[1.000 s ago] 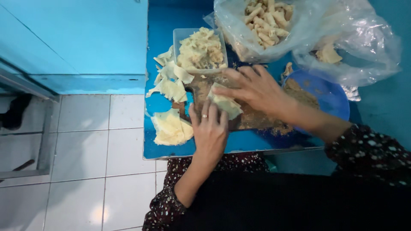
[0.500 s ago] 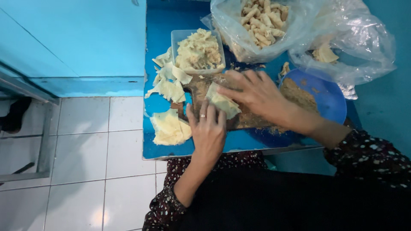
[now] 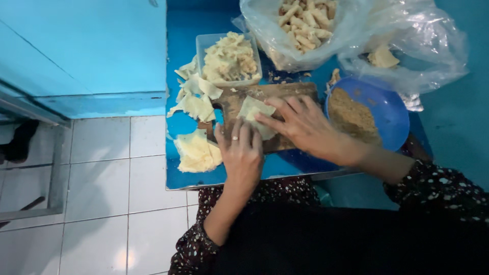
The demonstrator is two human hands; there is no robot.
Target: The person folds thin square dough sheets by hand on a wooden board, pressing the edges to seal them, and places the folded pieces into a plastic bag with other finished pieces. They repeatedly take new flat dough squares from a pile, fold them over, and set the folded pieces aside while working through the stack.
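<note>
Right hand [image 3: 305, 125] now flatter on wrapper [image 3: 254, 109], beside bowl [image 3: 392, 112]

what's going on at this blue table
A person presses a pale wrapper flat on a wooden board with both hands: left hand at its near edge, right hand on top. More wrappers lie to the left, beside a tub of filling. A blue bowl of crumbs and a bag of rolls sit on the right.

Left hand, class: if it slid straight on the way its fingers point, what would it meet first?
The left hand already touches the pale wrapper on the wooden board. Past that lies the clear tub, probably next, though depth is unclear.
</note>
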